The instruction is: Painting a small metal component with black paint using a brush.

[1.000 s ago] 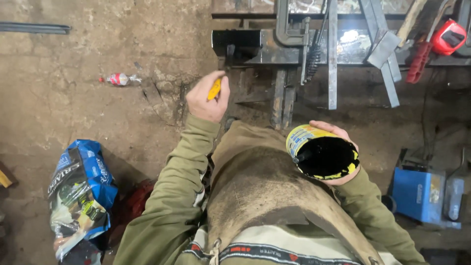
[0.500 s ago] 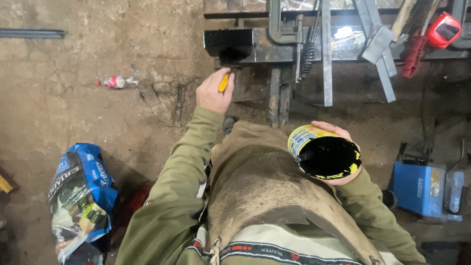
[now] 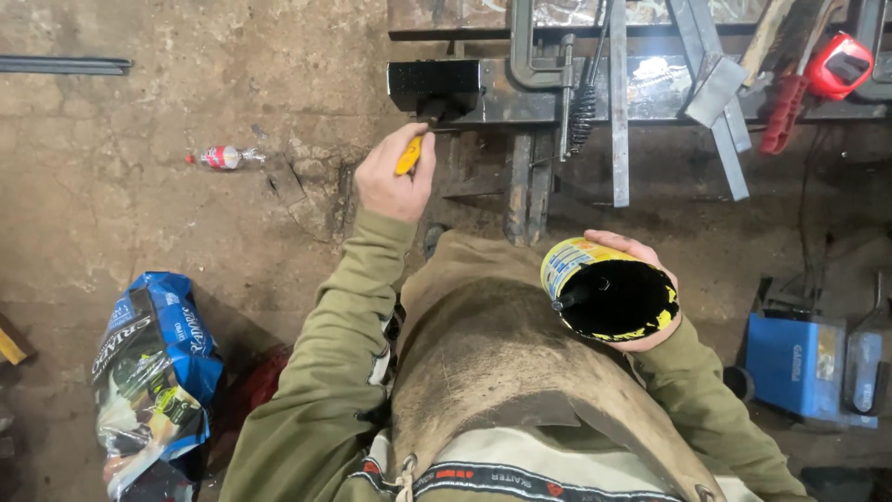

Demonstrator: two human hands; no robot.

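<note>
Two hands are busy: the left hand (image 3: 395,175), fingers closed around a yellow-handled brush (image 3: 410,154) touching the black metal tube (image 3: 434,86) clamped on the worktop (image 3: 650,93), while the right hand (image 3: 641,279) cups an open paint can (image 3: 609,290), tilted enough that paint might spill.

You have one open paint can (image 3: 609,296), one yellow-handled brush (image 3: 410,154), one plastic bottle (image 3: 223,157), one blue bag (image 3: 153,367), one blue box (image 3: 794,365) and one red tool (image 3: 839,65) in view.

yellow-handled brush (image 3: 410,154) – open black-paint can (image 3: 609,290)
</note>
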